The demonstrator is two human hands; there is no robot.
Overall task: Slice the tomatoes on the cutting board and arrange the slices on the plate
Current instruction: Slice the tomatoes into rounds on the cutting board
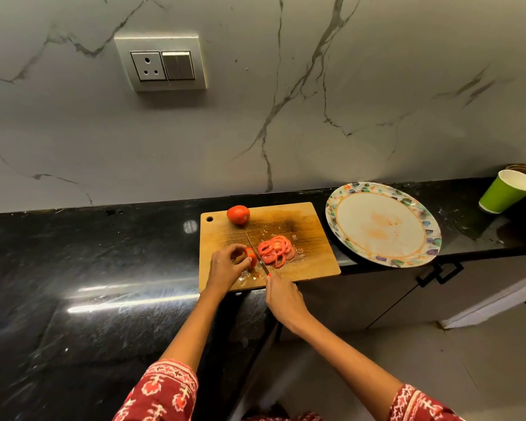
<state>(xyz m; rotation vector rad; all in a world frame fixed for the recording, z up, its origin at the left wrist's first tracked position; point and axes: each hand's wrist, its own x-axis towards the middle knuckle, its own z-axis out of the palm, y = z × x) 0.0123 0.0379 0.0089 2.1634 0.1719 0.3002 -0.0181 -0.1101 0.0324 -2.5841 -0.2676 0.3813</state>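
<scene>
A wooden cutting board lies on the black counter. My left hand pinches the stem end of a partly cut tomato near the board's front left. My right hand grips a knife whose blade stands against the cut face of that tomato. Just right of the blade lies a pile of several red slices. A whole tomato sits at the board's far edge. The round plate with a patterned rim lies right of the board, holding only juice stains.
A green paper cup stands tilted at the far right of the counter, beside a partly seen object. The black counter stretches left. A wall socket is on the marble wall. Below right are cabinet doors with a black handle.
</scene>
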